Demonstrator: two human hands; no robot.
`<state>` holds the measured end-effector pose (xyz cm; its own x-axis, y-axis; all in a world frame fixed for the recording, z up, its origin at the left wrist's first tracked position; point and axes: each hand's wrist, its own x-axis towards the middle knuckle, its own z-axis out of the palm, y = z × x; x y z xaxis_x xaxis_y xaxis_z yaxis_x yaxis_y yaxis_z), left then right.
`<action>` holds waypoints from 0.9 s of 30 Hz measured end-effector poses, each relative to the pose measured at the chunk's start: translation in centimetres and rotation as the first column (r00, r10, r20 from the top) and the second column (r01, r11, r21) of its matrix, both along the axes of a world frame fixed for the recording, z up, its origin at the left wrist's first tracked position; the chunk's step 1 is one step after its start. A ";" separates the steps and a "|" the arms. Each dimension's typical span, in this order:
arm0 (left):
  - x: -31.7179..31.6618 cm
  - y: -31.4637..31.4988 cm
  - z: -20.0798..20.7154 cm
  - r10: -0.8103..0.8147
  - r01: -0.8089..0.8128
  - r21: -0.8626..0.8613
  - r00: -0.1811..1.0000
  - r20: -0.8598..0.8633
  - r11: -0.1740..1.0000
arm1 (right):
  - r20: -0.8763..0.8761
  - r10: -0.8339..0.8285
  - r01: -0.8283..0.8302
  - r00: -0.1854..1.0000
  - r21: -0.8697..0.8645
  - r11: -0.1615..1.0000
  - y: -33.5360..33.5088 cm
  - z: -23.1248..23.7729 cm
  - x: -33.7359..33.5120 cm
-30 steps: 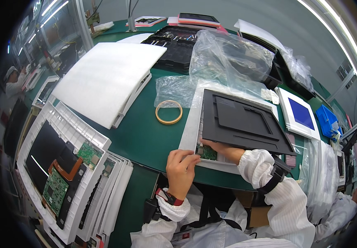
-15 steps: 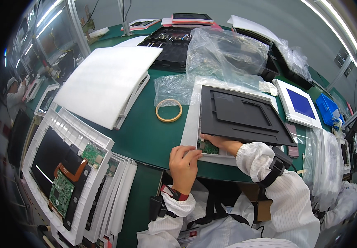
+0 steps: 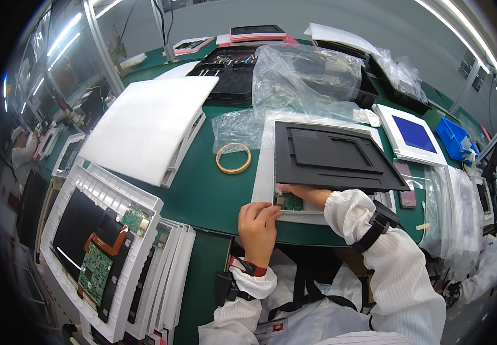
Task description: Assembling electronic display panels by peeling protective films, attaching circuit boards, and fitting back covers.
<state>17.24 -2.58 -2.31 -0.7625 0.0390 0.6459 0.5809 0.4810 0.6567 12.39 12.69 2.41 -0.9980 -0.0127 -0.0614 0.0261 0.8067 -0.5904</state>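
Observation:
A black plastic panel with a stepped recess lies over a white housing, its near edge raised. Under that edge, at the housing's near left corner, a green circuit board shows. My right hand reaches beneath the panel above the board; its fingers are mostly hidden. At the housing's near left corner is my left hand, fingers curled and tips close together by the board. Whatever those tips may pinch is too small to make out. White foam sheeting lies beneath the housing.
A roll of tan tape lies left of the housing. Further left stand stacked white housings with boards and a foam-covered stack. Behind are clear plastic bags and a black tool case. Rightward sit a blue-screened unit and blue bin.
The view has shifted slightly. Both hands keep nearly the same places at the housing's corner, and the black panel still rests over my right hand.

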 end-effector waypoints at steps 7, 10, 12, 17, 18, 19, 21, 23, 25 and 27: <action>-0.2 0.3 0.1 -0.012 0.012 0.015 1.000 0.001 1.000 | -0.003 -0.008 0.008 1.000 -0.034 0.999 0.1 -0.1 0.3; -0.1 0.2 0.2 -0.014 0.014 0.013 1.000 0.008 1.000 | -0.008 -0.008 0.008 1.000 -0.045 0.999 0.3 -0.2 0.2; -0.1 0.3 0.3 -0.018 0.018 0.022 1.000 0.009 1.000 | -0.019 -0.010 0.009 1.000 -0.044 0.999 0.5 -0.4 0.0; -0.1 -0.2 -0.2 -0.002 0.002 0.015 1.000 0.017 1.000 | -0.034 0.010 -0.013 0.999 -0.069 0.998 -0.2 -1.2 -0.4; 0.0 -0.7 -0.6 0.012 -0.012 0.010 1.000 0.021 1.000 | -0.030 0.019 -0.021 0.999 -0.064 0.998 -0.7 -1.8 -0.7; 0.0 -0.4 -0.3 -0.003 0.003 0.017 1.000 0.016 1.000 | -0.058 0.004 -0.006 0.998 -0.039 0.999 -0.2 -1.6 -0.5; -0.1 0.2 0.0 -0.029 0.029 0.035 1.000 0.004 0.999 | -0.114 -0.017 0.018 0.993 0.011 1.000 0.4 -1.3 -0.3; 0.0 0.2 0.2 -0.029 0.029 0.028 1.000 0.003 0.999 | -0.171 -0.015 0.025 0.985 0.054 0.998 0.4 -1.8 -0.5; 0.1 0.2 0.2 -0.031 0.031 0.020 1.000 0.006 0.999 | -0.235 -0.011 0.035 0.972 0.098 0.995 0.3 -2.5 -0.7; 0.1 0.2 0.2 -0.013 0.013 0.025 1.000 0.007 1.000 | -0.289 -0.007 0.047 0.957 0.130 0.990 0.1 -3.2 -1.0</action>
